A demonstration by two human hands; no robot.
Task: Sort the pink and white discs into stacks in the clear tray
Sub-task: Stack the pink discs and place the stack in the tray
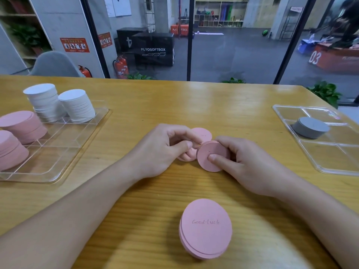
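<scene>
Hands (pixel 196 150) pinching pink discs (pixel 211 156), wooden table (pixel 213 105)

Bare wooden table (pixel 194 105) is lying open between the two trays, giving hands a wide lane across the middle. On the left tray (pixel 58 152), white stacks (pixel 58 105) and pink stacks (pixel 19 133) are crowding the far and left cells, while the near-right cells are standing free. A grey puck (pixel 310 127) is sitting in the right tray (pixel 330 162). A pink pile (pixel 206 230) is blocking the near edge.
</scene>
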